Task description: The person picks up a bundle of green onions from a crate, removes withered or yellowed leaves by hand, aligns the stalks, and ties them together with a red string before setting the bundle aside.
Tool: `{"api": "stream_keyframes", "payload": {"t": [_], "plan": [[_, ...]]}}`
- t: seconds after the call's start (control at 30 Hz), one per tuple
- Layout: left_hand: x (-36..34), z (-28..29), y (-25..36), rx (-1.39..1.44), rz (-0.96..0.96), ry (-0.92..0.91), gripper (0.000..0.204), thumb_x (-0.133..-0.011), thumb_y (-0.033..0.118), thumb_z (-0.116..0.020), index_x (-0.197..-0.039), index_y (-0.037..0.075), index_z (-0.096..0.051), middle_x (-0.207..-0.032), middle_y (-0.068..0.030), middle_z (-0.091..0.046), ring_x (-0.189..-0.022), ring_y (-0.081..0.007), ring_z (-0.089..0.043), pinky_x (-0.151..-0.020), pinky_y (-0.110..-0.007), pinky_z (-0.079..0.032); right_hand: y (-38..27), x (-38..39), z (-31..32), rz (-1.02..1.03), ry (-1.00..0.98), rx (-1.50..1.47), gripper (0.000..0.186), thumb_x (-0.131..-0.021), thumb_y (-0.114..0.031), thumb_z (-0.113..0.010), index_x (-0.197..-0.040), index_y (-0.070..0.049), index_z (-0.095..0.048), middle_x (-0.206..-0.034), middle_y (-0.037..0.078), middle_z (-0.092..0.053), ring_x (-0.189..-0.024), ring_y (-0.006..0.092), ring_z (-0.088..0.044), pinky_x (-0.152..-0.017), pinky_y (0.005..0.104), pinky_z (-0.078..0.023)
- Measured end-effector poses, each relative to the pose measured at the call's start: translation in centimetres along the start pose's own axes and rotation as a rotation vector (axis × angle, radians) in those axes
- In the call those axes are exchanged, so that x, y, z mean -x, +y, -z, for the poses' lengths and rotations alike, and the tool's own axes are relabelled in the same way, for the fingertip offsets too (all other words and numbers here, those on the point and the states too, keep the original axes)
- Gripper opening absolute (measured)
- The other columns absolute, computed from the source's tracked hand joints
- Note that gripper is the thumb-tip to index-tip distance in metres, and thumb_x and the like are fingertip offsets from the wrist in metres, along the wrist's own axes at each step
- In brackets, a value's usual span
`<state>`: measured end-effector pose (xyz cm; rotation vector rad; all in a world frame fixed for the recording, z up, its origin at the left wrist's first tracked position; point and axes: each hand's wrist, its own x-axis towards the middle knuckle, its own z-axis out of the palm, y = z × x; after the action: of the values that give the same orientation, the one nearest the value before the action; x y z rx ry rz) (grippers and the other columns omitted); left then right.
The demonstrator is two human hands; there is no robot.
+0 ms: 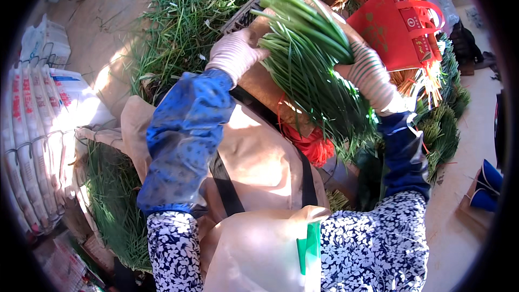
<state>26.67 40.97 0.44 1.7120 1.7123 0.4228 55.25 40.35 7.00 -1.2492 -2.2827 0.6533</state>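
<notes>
A bunch of long green chives (311, 62), pale stems at the far end, lies slanted over a brown board (262, 84). My right hand (373, 75), in a striped glove, grips the bunch from its right side with the thumb over the leaves. On the bunch's left is my left hand (235, 57), also gloved. Its thumb is spread toward the stems and seems to touch their edge; the other fingers are partly hidden. Red ties (311, 146) hang by the board's near end.
Loose chives (184, 21) are heaped beyond my left arm, beside a dark plastic crate (251, 11). A red bag (386, 30) stands at the far right, with tied chive bundles (440, 130) below it. White packages (40, 113) are at the left. A beige apron (254, 157) covers my lap.
</notes>
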Motion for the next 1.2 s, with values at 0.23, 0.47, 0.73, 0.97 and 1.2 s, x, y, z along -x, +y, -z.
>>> {"api": "stream_keyframes", "payload": {"t": [0.23, 0.47, 0.73, 0.97, 1.2], "plan": [[-3.1, -2.9, -0.5, -0.091, 0.072, 0.129, 0.042, -0.074, 0.040, -0.079, -0.101, 0.009, -0.070, -0.084, -0.0093, -0.071, -0.080, -0.0241, -0.068, -0.077, -0.035, -0.052, 1.4, 2.3, -4.1, -0.481, 0.006, -0.141, 0.068, -0.073, -0.010, -0.072, -0.136, -0.005, -0.049, -0.111, 0.021, -0.067, -0.105, 0.0296, -0.064, -0.091, 0.0349, -0.048], [-4.4, -3.4, -1.5, 0.242, 0.057, 0.284, 0.017, -0.078, 0.017, -0.072, -0.086, 0.003, -0.070, -0.067, -0.0046, -0.067, -0.057, -0.0119, -0.061, -0.055, -0.028, -0.050, 2.0, 2.5, -5.0, -0.406, 0.057, 0.063, 0.072, -0.071, -0.014, -0.074, -0.138, -0.006, -0.048, -0.109, 0.020, -0.068, -0.102, 0.0306, -0.066, -0.089, 0.0365, -0.050], [-4.6, 6.8, -8.6, 0.626, 0.593, 0.545, 0.030, -0.078, 0.008, -0.072, -0.106, 0.005, -0.063, -0.076, -0.0101, -0.068, -0.048, -0.0170, -0.060, -0.041, -0.032, -0.050, 0.7, 2.1, -5.1, -0.347, 0.012, 0.146, 0.064, -0.073, -0.016, -0.073, -0.133, -0.009, -0.050, -0.106, 0.021, -0.066, -0.099, 0.0380, -0.065, -0.086, 0.0414, -0.051], [-4.9, 0.6, 3.9, 0.419, -0.411, 0.631, 0.033, -0.082, 0.010, -0.071, -0.112, 0.003, -0.062, -0.096, -0.0105, -0.068, -0.084, -0.0186, -0.064, -0.073, -0.030, -0.053, 1.0, 2.1, -3.1, -0.367, -0.190, 0.473, 0.068, -0.074, -0.015, -0.075, -0.136, -0.008, -0.048, -0.108, 0.021, -0.065, -0.098, 0.0374, -0.064, -0.087, 0.0414, -0.050], [-0.5, -0.7, 4.8, 0.342, -0.471, 0.328, 0.023, -0.086, 0.015, -0.073, -0.102, 0.002, -0.064, -0.082, -0.0022, -0.067, -0.071, -0.0056, -0.060, -0.063, -0.021, -0.051, 1.3, -0.2, -1.9, -0.467, -0.290, 0.142, 0.075, -0.074, -0.013, -0.077, -0.140, -0.005, -0.044, -0.102, 0.023, -0.067, -0.095, 0.0337, -0.067, -0.084, 0.0378, -0.051]]}}
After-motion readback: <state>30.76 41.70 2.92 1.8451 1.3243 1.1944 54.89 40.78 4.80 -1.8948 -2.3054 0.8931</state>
